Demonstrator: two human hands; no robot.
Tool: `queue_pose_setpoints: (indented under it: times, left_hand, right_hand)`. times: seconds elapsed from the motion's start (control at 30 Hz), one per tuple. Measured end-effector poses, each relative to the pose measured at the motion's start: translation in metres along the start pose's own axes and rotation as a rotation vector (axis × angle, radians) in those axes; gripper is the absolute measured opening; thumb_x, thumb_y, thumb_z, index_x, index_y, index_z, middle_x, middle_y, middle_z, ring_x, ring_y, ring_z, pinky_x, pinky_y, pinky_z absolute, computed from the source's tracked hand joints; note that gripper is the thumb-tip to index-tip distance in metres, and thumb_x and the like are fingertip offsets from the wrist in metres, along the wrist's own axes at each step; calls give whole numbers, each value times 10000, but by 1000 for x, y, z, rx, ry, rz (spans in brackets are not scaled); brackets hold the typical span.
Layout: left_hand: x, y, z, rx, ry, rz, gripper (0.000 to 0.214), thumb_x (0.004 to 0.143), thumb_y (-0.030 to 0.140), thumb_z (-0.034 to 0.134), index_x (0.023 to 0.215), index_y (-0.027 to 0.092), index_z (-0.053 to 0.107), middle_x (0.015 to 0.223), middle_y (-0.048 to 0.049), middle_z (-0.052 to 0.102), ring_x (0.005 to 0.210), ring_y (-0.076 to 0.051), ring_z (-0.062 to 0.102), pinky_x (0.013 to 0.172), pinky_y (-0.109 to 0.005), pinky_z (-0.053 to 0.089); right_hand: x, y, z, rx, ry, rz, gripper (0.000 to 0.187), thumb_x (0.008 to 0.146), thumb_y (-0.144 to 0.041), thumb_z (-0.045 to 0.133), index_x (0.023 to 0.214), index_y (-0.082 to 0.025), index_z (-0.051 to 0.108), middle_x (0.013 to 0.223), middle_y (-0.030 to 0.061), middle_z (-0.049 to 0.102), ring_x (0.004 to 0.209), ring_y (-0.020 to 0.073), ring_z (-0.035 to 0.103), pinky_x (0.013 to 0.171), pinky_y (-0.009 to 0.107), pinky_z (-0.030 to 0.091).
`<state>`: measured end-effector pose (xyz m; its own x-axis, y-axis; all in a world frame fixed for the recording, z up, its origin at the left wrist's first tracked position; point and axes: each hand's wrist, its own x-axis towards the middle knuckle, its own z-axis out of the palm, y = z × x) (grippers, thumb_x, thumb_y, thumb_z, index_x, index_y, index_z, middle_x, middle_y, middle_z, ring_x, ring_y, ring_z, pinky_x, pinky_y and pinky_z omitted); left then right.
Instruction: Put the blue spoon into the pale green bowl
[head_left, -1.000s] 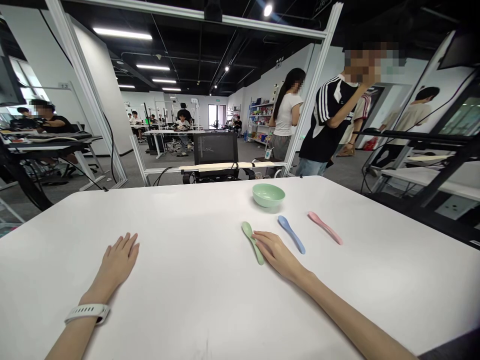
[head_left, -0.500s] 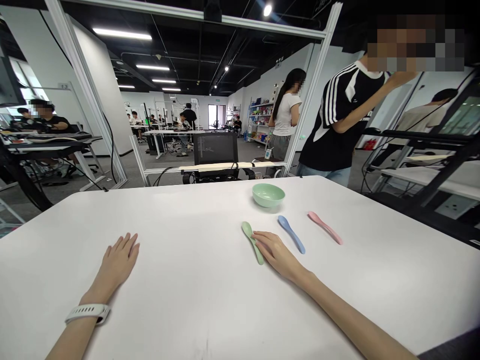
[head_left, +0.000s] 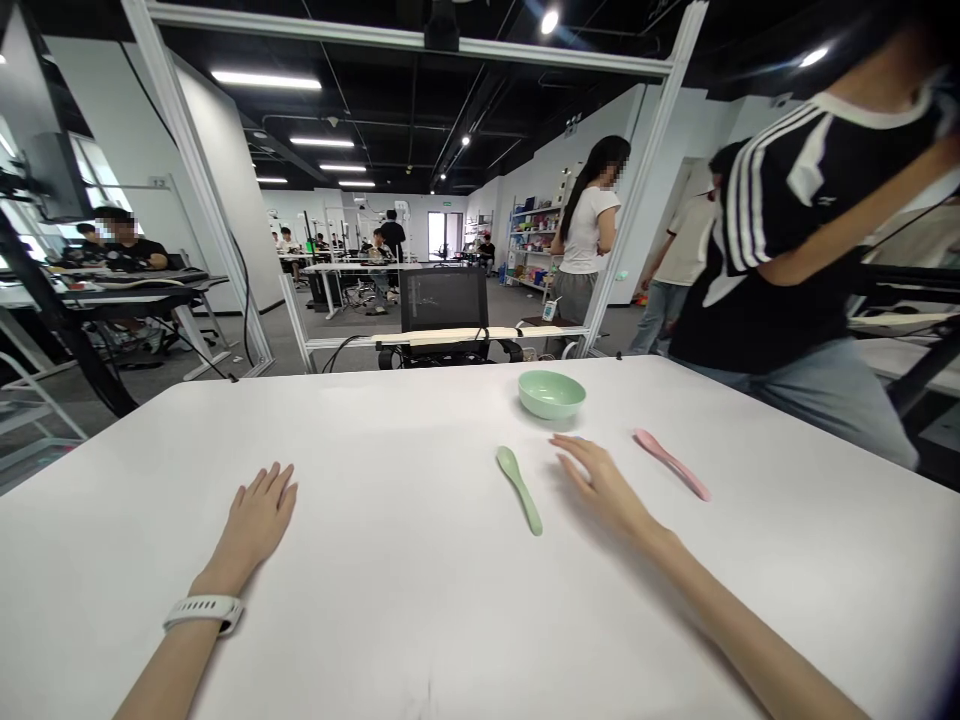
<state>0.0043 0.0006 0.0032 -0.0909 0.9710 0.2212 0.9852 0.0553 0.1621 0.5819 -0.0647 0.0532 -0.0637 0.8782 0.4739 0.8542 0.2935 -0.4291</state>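
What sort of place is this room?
It looks like a large open-plan lab or workshop, though I can't be certain: long desks with people at them, a white metal frame beside this white table, and stocked shelves.

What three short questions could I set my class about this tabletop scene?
1. Multiple choice: what lies between the left hand and the right hand?
A. the pale green spoon
B. the pale green bowl
C. a fork

2. True or false: a white wristband is worn on the left wrist.

3. Fill in the gap: the pale green bowl stands on the white table, and the spoon to the right of the right hand is ____.

Key: 1 A; 2 true; 3 pink.
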Motion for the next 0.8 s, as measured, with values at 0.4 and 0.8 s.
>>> queue_pose_setpoints:
  times: [0.4, 0.8]
  left_hand:
    - [-15, 18, -9, -13, 5, -2, 697, 1127, 396, 278, 1683, 133, 605, 1802, -208, 533, 1720, -338, 468, 1404, -619, 374]
    - [-12, 7, -10, 23, -21, 9, 712, 1139, 435, 244, 1707, 169, 579, 1827, -176, 510, 1725, -338, 458, 1395, -626, 387]
  right_hand:
    - [5, 169, -10, -115, 52, 271, 532, 915, -416, 491, 1287, -251, 833, 1336, 226, 852, 1236, 429, 823, 1107, 585, 642]
    - [1, 144, -10, -128, -97, 339, 657, 1063, -339, 297, 1425, -71, 775, 1652, 251, 686, 1613, 398, 596, 1367, 530, 463]
